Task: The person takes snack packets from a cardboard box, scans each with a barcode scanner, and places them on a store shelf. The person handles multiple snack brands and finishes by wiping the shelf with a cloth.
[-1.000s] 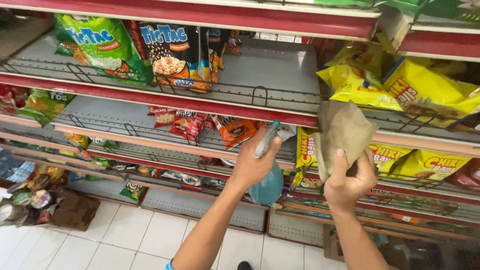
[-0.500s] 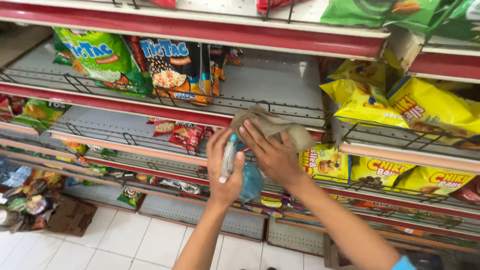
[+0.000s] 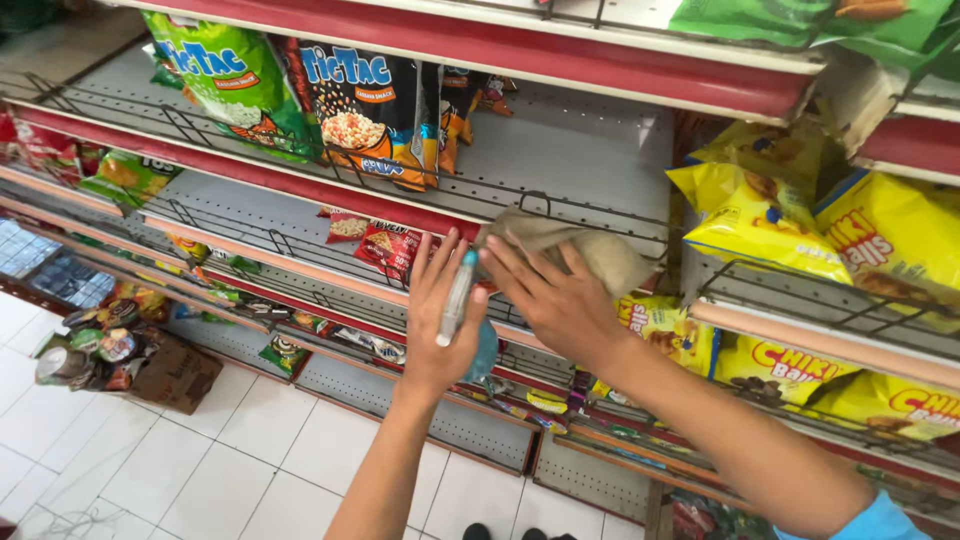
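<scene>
The cloth [image 3: 570,245] is a crumpled, beige-brown rag, bunched into a soft lump. It lies pressed against the front edge of the grey shelf [image 3: 590,150], over the wire rail, with its right end hanging past the edge. The spray bottle [image 3: 470,320] has a white trigger head with a light blue tip and a translucent blue body. It is held off the shelf, just below its front edge and just left of the cloth, tilted with the nozzle up.

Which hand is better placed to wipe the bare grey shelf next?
The right hand, most likely: it already presses the tan cloth at the grey shelf's front wire rail. The left hand is occupied, holding a spray bottle below the shelf.
</scene>
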